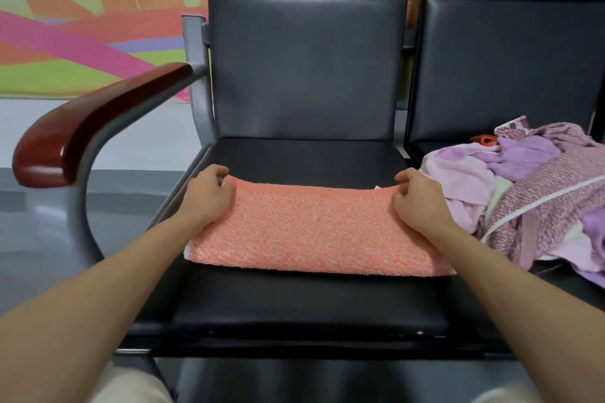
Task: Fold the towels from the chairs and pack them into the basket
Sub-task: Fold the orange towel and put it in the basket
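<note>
Folded orange towel (314,226) held at its far corners on a black chair seat (294,304).

The orange towel is a speckled terry cloth, doubled into a flat band with a sliver of white showing at its near left and far right corners. It lies across the middle of the seat, its long axis running left to right, folded edge toward the person. The left hand (206,193) pinches the far left corner, fingers curled shut on the cloth, forearm reaching in from the lower left. The right hand (420,198) does likewise at the far right corner, its grip closed on the edge. On the next chair to the right sits a loose pile of purple and lilac towels (530,193), just beside the right hand. A red-brown armrest (85,127) stands to the left.
</note>
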The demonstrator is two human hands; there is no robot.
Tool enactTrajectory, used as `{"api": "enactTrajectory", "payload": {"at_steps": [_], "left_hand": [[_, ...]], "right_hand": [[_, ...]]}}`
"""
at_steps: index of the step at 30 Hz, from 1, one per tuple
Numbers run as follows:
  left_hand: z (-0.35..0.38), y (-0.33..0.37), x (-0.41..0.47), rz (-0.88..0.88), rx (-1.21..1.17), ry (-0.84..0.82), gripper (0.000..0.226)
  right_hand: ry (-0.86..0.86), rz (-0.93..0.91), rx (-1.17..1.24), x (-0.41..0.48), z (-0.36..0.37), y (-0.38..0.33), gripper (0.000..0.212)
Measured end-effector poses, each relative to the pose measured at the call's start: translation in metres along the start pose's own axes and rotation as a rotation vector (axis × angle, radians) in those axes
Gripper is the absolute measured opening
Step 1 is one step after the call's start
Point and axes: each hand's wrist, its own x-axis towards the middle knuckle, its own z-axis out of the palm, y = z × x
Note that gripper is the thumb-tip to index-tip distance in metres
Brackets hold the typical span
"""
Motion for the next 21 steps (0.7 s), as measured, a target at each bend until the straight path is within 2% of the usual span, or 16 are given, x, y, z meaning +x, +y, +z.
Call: {"api": "enactTrajectory", "payload": {"at_steps": [4, 6, 8, 10, 12, 17, 21], "left_hand": [[-0.004, -0.011, -0.004, 0.055, 0.136, -0.047, 0.048], [-0.008, -0.014, -0.009, -0.007, 0.285, -0.078, 0.05], [-0.015, -0.013, -0.015, -0.15, 0.445, -0.167, 0.066], [-0.022, -0.011, -0.022, -0.247, 0.532, -0.284, 0.08], [-0.028, -0.006, -0.03, -0.25, 0.527, -0.35, 0.077], [-0.044, 0.021, -0.057, -0.285, 0.194, -0.372, 0.044], [-0.069, 0.031, -0.068, -0.495, -0.567, -0.485, 0.035]], "right_hand": [[0.013, -0.156, -0.173, -0.007, -0.002, -0.011, 0.034], [-0.037, -0.254, -0.197, -0.013, -0.004, -0.018, 0.027], [-0.178, -0.327, -0.216, -0.019, -0.005, -0.025, 0.024], [-0.361, -0.362, -0.233, -0.03, -0.007, -0.032, 0.032], [-0.489, -0.372, -0.247, -0.042, -0.009, -0.037, 0.045], [-0.574, -0.382, -0.172, -0.064, -0.026, -0.044, 0.052], [-0.586, -0.373, -0.104, -0.077, -0.035, -0.043, 0.045]]}}
